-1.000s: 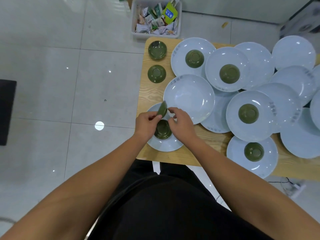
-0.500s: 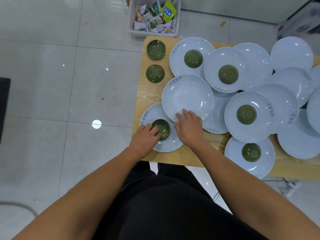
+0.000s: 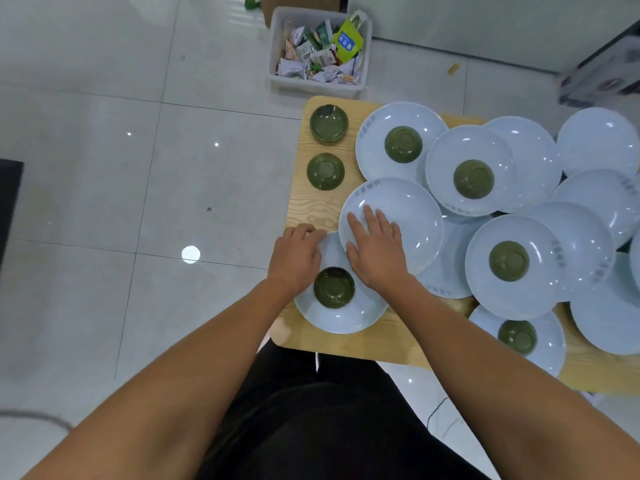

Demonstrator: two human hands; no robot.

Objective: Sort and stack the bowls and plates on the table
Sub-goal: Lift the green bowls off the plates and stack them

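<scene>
- Right grip (image 3: 375, 251) lies flat, fingers straight, on empty plate (image 3: 408, 209); left grip (image 3: 297, 259) beside near plate (image 3: 343, 323), hold unclear.
- Risk: dragging the overlapping empty plate may knock green bowl (image 3: 334, 287).

The person is dressed all in black: a plain dark top (image 3: 311, 438) sits loose over the middle, its cloth matte with a few soft folds and a faint sheen where the light catches it. Under it are black trousers (image 3: 349, 375) of much the same shade, the two legs parted by a thin gap. The left arm (image 3: 180, 375) and the right arm (image 3: 485, 341) are bare as far up as one can see, broad at the forearm and narrowing to the wrist, and the left hand (image 3: 296, 258) and the right hand (image 3: 375, 251) are bare too.
</scene>
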